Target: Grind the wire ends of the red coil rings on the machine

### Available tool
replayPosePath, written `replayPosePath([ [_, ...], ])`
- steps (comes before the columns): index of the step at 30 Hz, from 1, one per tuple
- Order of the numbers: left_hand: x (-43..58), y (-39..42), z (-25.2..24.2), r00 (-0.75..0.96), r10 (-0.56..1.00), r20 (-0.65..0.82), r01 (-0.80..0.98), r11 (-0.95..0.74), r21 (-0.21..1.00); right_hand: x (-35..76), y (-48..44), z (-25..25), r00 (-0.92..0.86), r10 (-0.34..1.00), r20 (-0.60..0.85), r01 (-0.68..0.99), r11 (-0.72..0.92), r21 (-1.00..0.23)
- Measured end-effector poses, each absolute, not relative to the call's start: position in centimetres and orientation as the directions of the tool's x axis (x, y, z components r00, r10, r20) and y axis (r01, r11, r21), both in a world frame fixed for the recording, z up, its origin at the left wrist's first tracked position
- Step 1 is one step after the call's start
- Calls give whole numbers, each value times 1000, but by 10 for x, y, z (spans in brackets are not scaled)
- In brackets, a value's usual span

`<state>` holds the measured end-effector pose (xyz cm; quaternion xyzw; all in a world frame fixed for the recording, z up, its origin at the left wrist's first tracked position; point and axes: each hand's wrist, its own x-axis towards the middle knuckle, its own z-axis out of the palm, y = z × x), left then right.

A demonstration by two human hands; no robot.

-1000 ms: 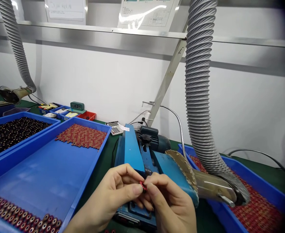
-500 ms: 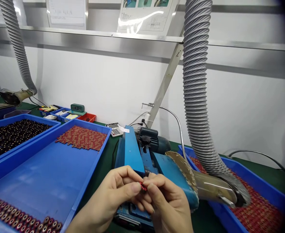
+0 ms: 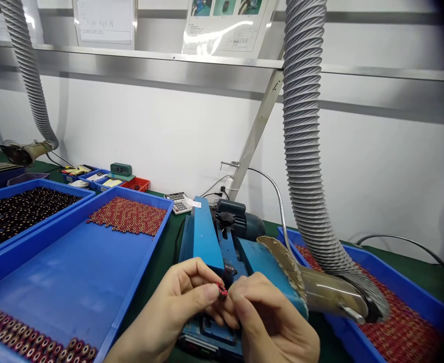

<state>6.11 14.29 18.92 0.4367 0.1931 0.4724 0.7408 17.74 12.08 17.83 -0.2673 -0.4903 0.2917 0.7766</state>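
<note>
A small red and black ring-like part (image 3: 222, 291) is pinched between the thumb and fingers of my left hand (image 3: 184, 302). Just to its right is my right hand (image 3: 270, 315), its thumb and fingertips pressed together; whatever they may hold is too small or hidden to make out. Both hands are over the front of a blue machine (image 3: 208, 234) with a dark motor. To the left, a large blue tray (image 3: 74, 277) bears rows of red parts at its back and front.
Black parts (image 3: 28, 206) fill a tray at far left. A calculator (image 3: 180, 203) lies behind the machine. On the right, a grey hose (image 3: 305, 131) comes down to a nozzle beside a blue tray of red parts (image 3: 399, 322). Small bins and a green clock (image 3: 120, 169) stand at the back.
My right hand has moved a little to the right, away from the part, which now shows more fully. My left hand has barely moved and still holds it.
</note>
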Motion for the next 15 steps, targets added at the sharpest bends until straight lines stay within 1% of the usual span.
replayPosePath([
  [1, 61, 143, 189, 478, 869, 129, -526, 166, 834, 177, 121, 177, 367, 669, 647, -119, 723, -680],
  [2, 62, 142, 190, 479, 868, 132, -519, 159, 840, 177, 121, 176, 384, 658, 648, -99, 727, -679],
  [3, 62, 142, 190, 477, 869, 134, -514, 152, 844, 178, 122, 175, 399, 684, 611, -128, 701, -701],
  [5, 64, 141, 191, 478, 869, 128, -504, 153, 850, 180, 123, 175, 371, 787, 494, -282, 602, -747],
  [7, 65, 140, 191, 489, 865, 117, -507, 172, 845, 184, 124, 176, 256, 874, 413, -437, 485, -757],
  [9, 64, 141, 190, 505, 857, 108, -523, 204, 828, 188, 123, 180, 146, 916, 374, -501, 394, -770],
  [12, 63, 142, 187, 531, 841, 104, -543, 244, 803, 190, 121, 185, 76, 944, 321, -475, 318, -821],
  [15, 63, 145, 185, 546, 831, 106, -544, 255, 800, 189, 118, 187, 59, 947, 315, -428, 309, -849],
])
